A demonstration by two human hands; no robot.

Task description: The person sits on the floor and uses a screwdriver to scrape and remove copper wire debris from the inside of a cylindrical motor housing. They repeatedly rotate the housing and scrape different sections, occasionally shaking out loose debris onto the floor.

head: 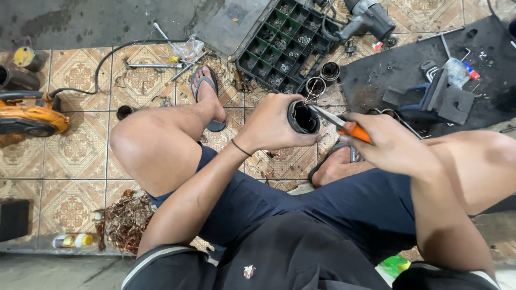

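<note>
I see the tiled floor (80,156) w/ a black compartment tray (285,43) of small parts ahead, orange power tool (29,115) far left, copper wire scraps (126,220) by the left thigh. Left hand (271,126) wrapped around a black cylindrical housing (302,117), open end facing me, held above the knees. Right hand (389,142) closed on orange-handled pliers (344,124), tips at the housing's mouth.

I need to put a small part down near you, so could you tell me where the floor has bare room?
Bare tiles lie between the orange power tool and the left knee, down to the copper wire scraps. It is crowded ahead: the black parts organiser, loose tools and the cluttered black mat.
</note>
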